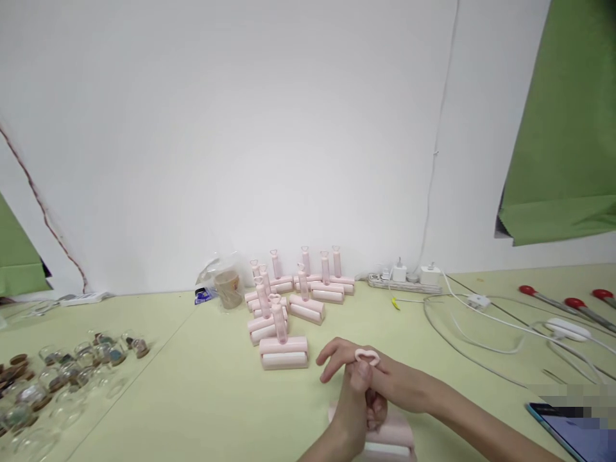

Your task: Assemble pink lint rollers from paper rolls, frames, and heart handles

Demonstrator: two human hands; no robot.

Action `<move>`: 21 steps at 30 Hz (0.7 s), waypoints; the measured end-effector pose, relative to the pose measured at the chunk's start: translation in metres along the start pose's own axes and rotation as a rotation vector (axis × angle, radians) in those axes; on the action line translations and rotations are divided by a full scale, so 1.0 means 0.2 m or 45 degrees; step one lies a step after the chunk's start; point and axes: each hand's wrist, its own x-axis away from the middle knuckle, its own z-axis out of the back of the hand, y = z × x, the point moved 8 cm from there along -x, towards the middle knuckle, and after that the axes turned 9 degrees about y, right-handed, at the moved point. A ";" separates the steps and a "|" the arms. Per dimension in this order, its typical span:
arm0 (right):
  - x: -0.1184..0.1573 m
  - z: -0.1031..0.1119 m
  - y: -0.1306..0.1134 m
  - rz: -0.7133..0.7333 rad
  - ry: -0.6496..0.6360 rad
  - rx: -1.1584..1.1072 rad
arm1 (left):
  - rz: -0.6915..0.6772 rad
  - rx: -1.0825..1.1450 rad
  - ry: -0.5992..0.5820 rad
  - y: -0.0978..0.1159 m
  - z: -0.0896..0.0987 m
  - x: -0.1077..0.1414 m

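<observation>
My left hand [357,403] is closed around the upright handle of a pink lint roller, its thumb near the top. The pink heart-shaped loop [367,357] at the handle's end sticks up above the thumb. Below, the wide pink and white head [392,436] of the lint roller rests on the table, partly hidden by my hands. My right hand [380,372] reaches across just behind the loop, its visible fingers stretched out to the left. Its thumb and palm are hidden. Whether it touches the handle I cannot tell.
Several like lint rollers [283,353] stand beyond my hands, handles up. Small glass domes [67,372] crowd the left. A cup [228,289] in clear plastic and a power strip [404,284] sit by the wall. Cables, red-handled tools [575,303] and a phone [572,427] lie right.
</observation>
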 end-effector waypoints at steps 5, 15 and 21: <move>0.01 -0.02 0.02 -0.114 -0.113 0.082 | 0.030 -0.078 0.040 -0.04 0.02 0.00; -0.01 0.00 -0.05 0.064 -0.080 0.192 | -0.071 -0.099 0.019 -0.02 0.01 -0.01; -0.06 0.02 -0.04 0.059 -0.091 -0.016 | -0.009 -0.006 -0.087 -0.05 0.00 -0.03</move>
